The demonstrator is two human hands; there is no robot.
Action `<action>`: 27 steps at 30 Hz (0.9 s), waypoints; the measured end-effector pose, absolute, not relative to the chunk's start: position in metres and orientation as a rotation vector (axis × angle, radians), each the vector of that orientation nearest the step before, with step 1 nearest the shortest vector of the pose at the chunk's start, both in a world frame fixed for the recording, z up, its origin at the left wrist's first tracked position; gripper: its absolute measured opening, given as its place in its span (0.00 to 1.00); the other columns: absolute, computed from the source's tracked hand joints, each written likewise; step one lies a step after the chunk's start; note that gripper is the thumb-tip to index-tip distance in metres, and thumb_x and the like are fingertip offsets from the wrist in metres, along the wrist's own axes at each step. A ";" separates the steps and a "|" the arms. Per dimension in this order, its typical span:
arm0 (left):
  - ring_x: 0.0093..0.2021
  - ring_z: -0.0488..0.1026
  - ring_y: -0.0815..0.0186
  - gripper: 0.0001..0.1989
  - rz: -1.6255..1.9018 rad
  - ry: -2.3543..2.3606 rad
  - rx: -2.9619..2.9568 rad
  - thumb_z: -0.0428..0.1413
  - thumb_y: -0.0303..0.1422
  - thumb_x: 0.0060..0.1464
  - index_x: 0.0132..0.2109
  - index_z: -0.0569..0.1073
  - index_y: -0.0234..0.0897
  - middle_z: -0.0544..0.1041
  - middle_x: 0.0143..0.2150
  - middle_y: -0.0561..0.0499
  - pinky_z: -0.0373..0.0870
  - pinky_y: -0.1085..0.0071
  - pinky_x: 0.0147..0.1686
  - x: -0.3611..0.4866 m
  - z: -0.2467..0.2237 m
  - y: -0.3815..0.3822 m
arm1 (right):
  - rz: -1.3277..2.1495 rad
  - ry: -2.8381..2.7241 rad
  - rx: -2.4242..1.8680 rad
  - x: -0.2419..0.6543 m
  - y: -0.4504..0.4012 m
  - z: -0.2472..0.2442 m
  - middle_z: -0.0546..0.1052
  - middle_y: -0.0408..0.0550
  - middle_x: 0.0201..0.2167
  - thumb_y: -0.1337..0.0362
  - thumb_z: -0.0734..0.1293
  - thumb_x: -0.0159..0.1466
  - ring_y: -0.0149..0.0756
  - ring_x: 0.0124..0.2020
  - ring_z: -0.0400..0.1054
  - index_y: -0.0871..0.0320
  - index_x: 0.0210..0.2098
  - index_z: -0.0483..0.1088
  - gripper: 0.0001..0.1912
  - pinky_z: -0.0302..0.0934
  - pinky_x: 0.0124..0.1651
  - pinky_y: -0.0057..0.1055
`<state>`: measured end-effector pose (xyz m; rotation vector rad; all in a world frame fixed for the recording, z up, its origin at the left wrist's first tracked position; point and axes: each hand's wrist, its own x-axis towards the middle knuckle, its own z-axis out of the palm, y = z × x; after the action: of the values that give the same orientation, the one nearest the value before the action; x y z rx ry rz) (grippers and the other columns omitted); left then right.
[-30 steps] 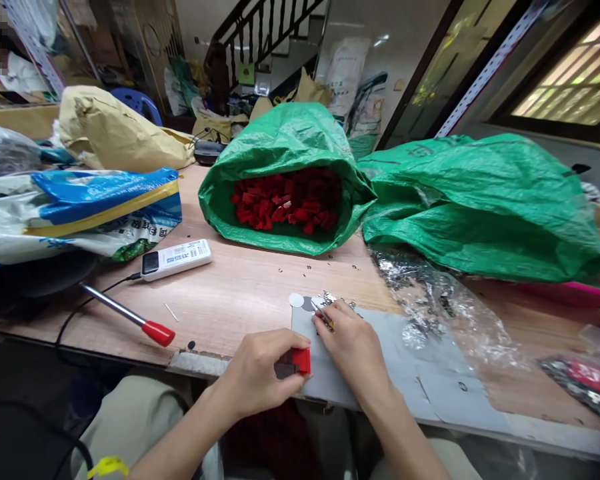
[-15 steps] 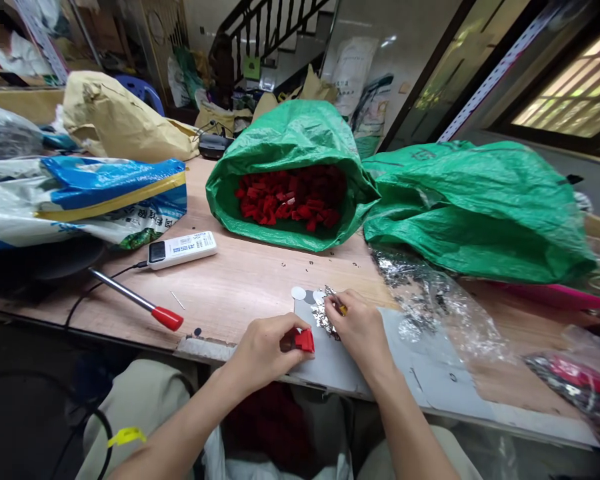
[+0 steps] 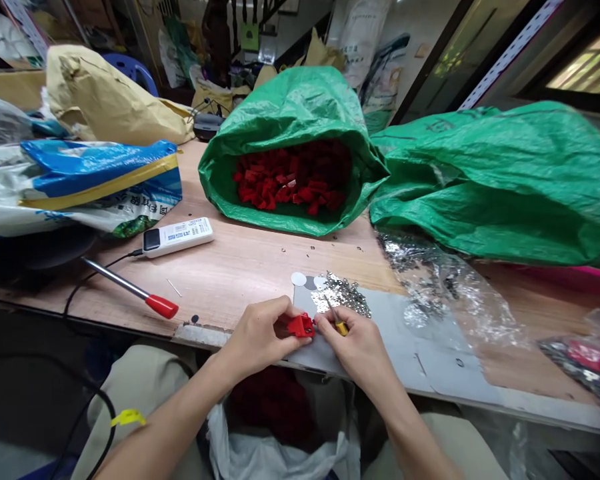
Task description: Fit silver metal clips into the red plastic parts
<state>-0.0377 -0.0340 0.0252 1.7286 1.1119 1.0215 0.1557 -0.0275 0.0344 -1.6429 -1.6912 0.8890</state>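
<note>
Between thumb and fingers, my left hand (image 3: pixel 265 331) grips a small red plastic part (image 3: pixel 301 326) near the table's front edge. My right hand (image 3: pixel 353 339) is closed round a small tool with a yellow handle (image 3: pixel 341 327), its thin metal tip pointing up and away. The right thumb and fingertip are pinched right beside the red part; anything tiny between them is too small to name. Behind my right hand a pile of small silvery metal pieces (image 3: pixel 347 293) lies on a grey sheet (image 3: pixel 395 340). A green sack (image 3: pixel 290 100) holds many red parts (image 3: pixel 280 183).
A white device (image 3: pixel 179 237) with a cable and a red-handled lever (image 3: pixel 161 306) are on the left. Clear plastic with metal pieces (image 3: pixel 430 303) and another green sack (image 3: pixel 505 193) stand right. An open white bag (image 3: pixel 280 460) hangs below the table edge.
My right hand has moved from the metal pieces towards the red part in my left hand, uncovering the pile. The red part has turned in my left fingers. The view has tilted down slightly.
</note>
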 end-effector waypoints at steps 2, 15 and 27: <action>0.36 0.77 0.66 0.08 1.023 1.115 1.761 0.65 0.31 0.51 0.38 0.75 0.37 0.81 0.37 0.52 0.72 0.73 0.36 -0.037 0.026 -0.034 | 0.888 -1.690 -1.650 0.155 -0.027 0.035 0.70 0.44 0.22 0.52 0.65 0.60 0.36 0.26 0.62 0.56 0.23 0.67 0.16 0.54 0.31 0.31; 0.37 0.76 0.65 0.08 1.011 1.135 1.811 0.65 0.31 0.51 0.39 0.76 0.36 0.80 0.37 0.50 0.72 0.71 0.38 -0.038 0.026 -0.035 | 0.745 -1.808 -1.610 0.150 -0.031 0.036 0.67 0.42 0.20 0.54 0.64 0.63 0.34 0.25 0.60 0.56 0.20 0.62 0.18 0.52 0.30 0.30; 0.39 0.79 0.66 0.10 0.949 1.110 1.780 0.65 0.30 0.53 0.43 0.76 0.39 0.82 0.41 0.53 0.73 0.74 0.38 -0.043 0.023 -0.037 | 1.542 -1.806 -1.456 0.189 -0.033 0.061 0.65 0.40 0.27 0.46 0.57 0.71 0.26 0.18 0.57 0.55 0.42 0.67 0.20 0.55 0.20 0.25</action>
<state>-0.0429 -0.0372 0.0227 1.7795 1.1101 0.9494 0.1893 -0.0326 0.0615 -1.4557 -1.8062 1.5417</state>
